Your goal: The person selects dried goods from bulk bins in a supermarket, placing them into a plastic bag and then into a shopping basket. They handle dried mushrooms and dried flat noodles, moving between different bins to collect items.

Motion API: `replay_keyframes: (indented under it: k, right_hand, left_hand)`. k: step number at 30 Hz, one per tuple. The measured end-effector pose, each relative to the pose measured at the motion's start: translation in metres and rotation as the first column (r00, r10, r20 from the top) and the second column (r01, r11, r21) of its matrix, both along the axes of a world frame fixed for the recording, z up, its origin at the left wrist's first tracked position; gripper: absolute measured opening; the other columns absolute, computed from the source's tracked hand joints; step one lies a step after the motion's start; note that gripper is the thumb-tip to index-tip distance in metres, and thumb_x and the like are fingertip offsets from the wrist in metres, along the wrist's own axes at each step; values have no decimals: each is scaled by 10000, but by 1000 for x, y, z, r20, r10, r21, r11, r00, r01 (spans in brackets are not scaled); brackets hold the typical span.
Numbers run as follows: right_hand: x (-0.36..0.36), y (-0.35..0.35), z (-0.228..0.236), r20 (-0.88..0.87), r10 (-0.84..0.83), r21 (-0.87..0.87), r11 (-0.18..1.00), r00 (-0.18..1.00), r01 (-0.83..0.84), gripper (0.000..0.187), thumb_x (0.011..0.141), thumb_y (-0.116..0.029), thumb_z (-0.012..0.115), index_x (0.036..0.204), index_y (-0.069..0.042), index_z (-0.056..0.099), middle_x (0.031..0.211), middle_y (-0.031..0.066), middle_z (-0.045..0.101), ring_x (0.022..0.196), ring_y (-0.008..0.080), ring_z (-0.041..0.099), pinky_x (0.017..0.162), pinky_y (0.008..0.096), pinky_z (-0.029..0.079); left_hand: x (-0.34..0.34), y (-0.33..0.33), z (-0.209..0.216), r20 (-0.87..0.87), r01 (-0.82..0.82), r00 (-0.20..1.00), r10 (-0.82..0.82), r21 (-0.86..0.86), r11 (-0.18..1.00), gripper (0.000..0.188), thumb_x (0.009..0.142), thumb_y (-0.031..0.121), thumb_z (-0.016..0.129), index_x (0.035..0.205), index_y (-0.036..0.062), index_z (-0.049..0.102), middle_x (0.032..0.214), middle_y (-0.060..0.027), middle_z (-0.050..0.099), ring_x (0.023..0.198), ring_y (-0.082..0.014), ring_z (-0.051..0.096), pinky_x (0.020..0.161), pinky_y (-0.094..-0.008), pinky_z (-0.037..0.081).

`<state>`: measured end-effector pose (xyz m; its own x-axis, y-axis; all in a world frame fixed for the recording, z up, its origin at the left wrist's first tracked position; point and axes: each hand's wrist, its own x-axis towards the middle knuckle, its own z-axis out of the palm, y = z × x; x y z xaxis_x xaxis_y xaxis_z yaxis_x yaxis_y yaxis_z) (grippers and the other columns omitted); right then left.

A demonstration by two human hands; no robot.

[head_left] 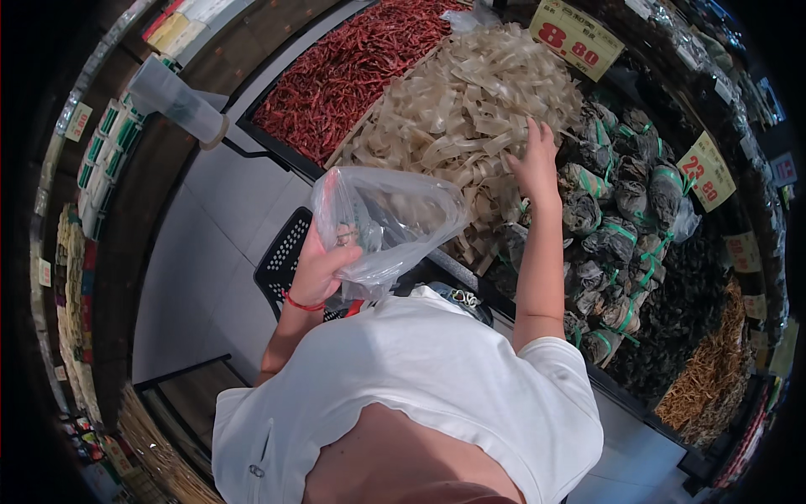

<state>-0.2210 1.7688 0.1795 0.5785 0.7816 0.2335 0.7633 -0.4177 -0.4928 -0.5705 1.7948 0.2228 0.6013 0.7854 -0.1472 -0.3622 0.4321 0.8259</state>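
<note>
My left hand (323,267) grips a clear plastic bag (395,220) by its mouth; some pale pieces lie inside it. A red band circles that wrist. My right hand (535,160) reaches out and rests on a heap of pale, wide dried strips (453,109) in a market bin, fingers bent down into the strips. Whether the fingers hold any strips is hidden.
A bin of dried red chillies (353,67) lies to the left of the strips. Dark bundles tied with green bands (621,218) sit to the right, with yellow price signs (576,35) above. A black shopping basket (284,256) stands on the tiled floor. Shelves of packets (101,160) line the left.
</note>
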Motion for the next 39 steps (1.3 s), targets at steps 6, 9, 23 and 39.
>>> replay_keyframes:
  k: [6, 9, 23, 39]
  right_hand:
    - [27, 30, -18, 186, 134, -109, 987, 973, -115, 750, 645, 6, 644, 1341, -79, 376, 1383, 234, 325, 1259, 412, 349, 1000, 471, 370]
    - [33, 34, -20, 215, 133, -92, 989, 968, -116, 693, 653, -1, 633, 1305, -79, 413, 1339, 227, 365, 1216, 412, 382, 970, 472, 389]
    - [31, 44, -42, 347, -1, 41, 999, 938, -14, 581, 629, -25, 663, 1176, -72, 471, 1228, 166, 448, 1128, 391, 441, 929, 444, 417]
    - [32, 47, -38, 334, -27, 61, 998, 942, 7, 596, 644, -107, 720, 1188, -106, 476, 1153, 132, 473, 1102, 326, 437, 970, 479, 300]
  left_hand:
    - [-8, 4, -12, -8, 19, 1000, -19, -29, 999, 747, 720, -98, 578, 1385, 53, 273, 1016, -38, 485, 887, -106, 507, 793, -270, 466]
    - [-10, 5, -17, -14, 20, 1000, -21, -39, 999, 740, 722, -91, 585, 1380, 50, 277, 1024, -45, 492, 907, -118, 517, 805, -281, 470]
    - [-3, 4, -11, 4, 47, 999, -47, -31, 998, 706, 725, -76, 614, 1350, 31, 305, 1085, -68, 510, 967, -147, 543, 851, -307, 470]
    - [3, 2, -13, 34, 96, 995, -95, -40, 995, 794, 728, -81, 601, 1420, 70, 243, 1072, -56, 500, 920, -109, 520, 813, -270, 463]
